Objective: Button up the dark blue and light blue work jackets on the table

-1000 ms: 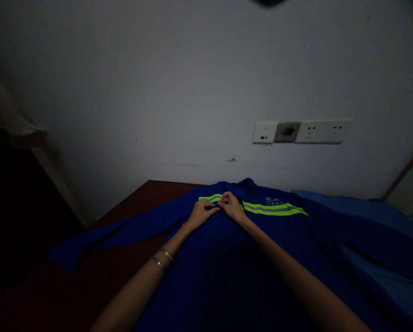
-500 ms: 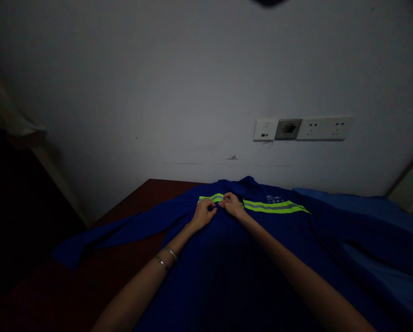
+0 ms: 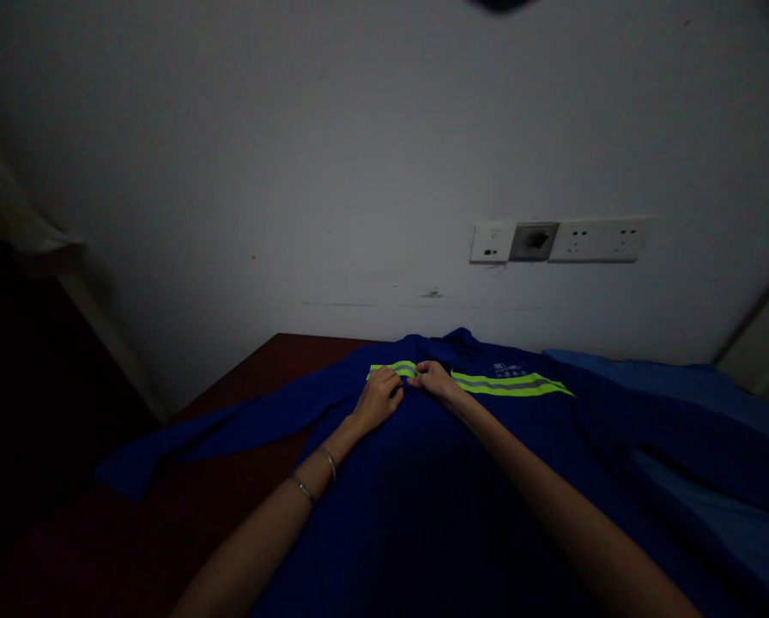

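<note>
A dark blue long-sleeved work jacket (image 3: pixel 372 463) lies spread out, its collar toward the wall and its sleeves out to both sides. A yellow-green and grey reflective stripe (image 3: pixel 513 385) crosses its chest, with white print above it on the right. My left hand (image 3: pixel 378 396) is at the chest, fingers curled and closed on the cloth by the stripe. Just to its right, my right hand (image 3: pixel 433 380) pinches the jacket front beside the stripe's gap. The fingers hide the exact bit of cloth between them. Two bracelets (image 3: pixel 317 476) circle my left wrist.
The jacket lies on a dark red surface (image 3: pixel 256 365) against a grey wall (image 3: pixel 294 172). Lighter blue cloth (image 3: pixel 655 375) lies under the right sleeve. Wall sockets and a switch (image 3: pixel 594 241) sit above on the right. A pale cloth (image 3: pixel 24 219) hangs at the left.
My left fingers have shifted slightly and curled down onto the cloth. My right fingers have closed a little lower. The jacket lies almost as before.
</note>
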The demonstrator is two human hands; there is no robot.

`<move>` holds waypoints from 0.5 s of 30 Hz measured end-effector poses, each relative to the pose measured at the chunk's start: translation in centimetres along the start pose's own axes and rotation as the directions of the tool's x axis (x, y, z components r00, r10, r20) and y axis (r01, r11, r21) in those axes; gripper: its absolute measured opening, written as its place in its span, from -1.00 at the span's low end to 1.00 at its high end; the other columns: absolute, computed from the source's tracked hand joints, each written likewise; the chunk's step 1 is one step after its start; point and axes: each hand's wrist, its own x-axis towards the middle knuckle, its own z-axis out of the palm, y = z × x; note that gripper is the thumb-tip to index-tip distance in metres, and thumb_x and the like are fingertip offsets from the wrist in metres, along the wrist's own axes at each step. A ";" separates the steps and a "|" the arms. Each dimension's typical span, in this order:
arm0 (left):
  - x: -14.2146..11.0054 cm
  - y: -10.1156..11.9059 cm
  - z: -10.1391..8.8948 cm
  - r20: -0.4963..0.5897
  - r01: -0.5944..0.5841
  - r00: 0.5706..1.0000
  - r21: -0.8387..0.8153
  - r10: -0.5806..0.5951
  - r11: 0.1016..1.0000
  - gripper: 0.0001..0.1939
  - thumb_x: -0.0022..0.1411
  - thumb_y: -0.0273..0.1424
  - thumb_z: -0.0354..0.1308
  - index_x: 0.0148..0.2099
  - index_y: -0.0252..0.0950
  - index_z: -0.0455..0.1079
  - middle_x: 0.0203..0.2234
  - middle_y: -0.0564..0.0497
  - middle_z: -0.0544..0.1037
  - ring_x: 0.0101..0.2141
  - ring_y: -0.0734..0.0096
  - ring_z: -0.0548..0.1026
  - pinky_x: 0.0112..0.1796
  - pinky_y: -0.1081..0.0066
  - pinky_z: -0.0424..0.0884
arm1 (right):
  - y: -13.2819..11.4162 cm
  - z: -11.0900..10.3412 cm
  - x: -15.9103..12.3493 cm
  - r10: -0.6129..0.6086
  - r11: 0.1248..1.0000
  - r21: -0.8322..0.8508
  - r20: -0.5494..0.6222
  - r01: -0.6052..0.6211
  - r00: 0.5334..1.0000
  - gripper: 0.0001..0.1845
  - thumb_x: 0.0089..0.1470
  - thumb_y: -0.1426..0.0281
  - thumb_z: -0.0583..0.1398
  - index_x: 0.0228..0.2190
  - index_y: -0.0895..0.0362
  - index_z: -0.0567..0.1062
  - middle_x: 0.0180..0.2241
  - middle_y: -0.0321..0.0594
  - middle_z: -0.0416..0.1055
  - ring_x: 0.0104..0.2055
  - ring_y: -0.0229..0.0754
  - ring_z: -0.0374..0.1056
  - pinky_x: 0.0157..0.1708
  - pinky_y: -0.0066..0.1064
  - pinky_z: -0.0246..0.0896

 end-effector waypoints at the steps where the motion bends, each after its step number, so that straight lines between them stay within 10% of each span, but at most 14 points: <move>1: -0.1 0.0 0.0 -0.007 -0.002 1.000 -0.004 0.002 1.000 -0.91 0.11 -0.51 0.00 -0.39 -0.32 0.33 -0.40 -0.07 0.40 -0.26 0.31 0.30 -0.20 0.31 0.20 | -0.1 -0.1 0.0 -0.010 1.000 -0.006 0.011 0.010 1.000 -0.73 -0.36 0.55 0.22 -0.49 0.14 0.30 -0.79 -0.52 0.19 -0.72 -0.37 0.13 -0.71 -0.55 -0.03; 7: -0.3 -1.0 0.7 -0.056 0.071 0.995 -0.145 -0.079 0.987 -0.95 0.07 -0.47 0.06 -0.37 -0.31 0.35 -0.39 -0.05 0.42 -0.26 0.34 0.34 -0.20 0.33 0.25 | -0.5 -0.8 -0.4 -0.220 0.974 -0.019 0.126 0.224 0.967 -0.76 -0.34 0.57 0.21 -0.50 0.15 0.34 -0.66 -0.40 0.37 -0.60 -0.31 0.30 -0.60 -0.53 0.14; 15: -0.6 -1.8 0.6 0.031 0.204 0.979 -0.246 -0.202 0.948 -0.74 0.20 -0.31 -0.04 -0.16 -0.29 0.39 -0.21 -0.07 0.47 -0.16 0.35 0.38 -0.09 0.32 0.25 | -3.0 -4.7 -1.1 -0.437 0.871 -0.256 -0.018 0.418 0.899 -0.83 -0.18 0.48 0.14 -0.41 0.16 0.41 -0.53 -0.27 0.43 -0.50 -0.27 0.33 -0.51 -0.51 0.15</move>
